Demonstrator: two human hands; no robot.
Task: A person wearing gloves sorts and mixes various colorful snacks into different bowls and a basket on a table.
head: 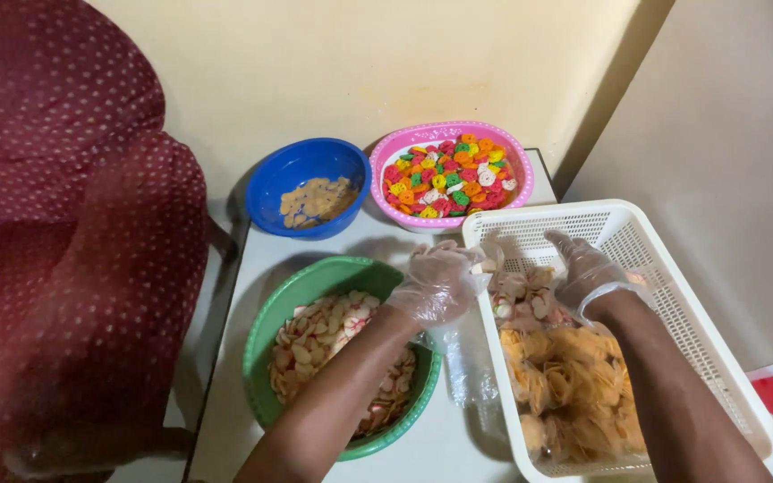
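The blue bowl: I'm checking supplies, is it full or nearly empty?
Nearly empty. The blue bowl holds only a thin patch of tan pieces on its bottom; its inner walls are bare.
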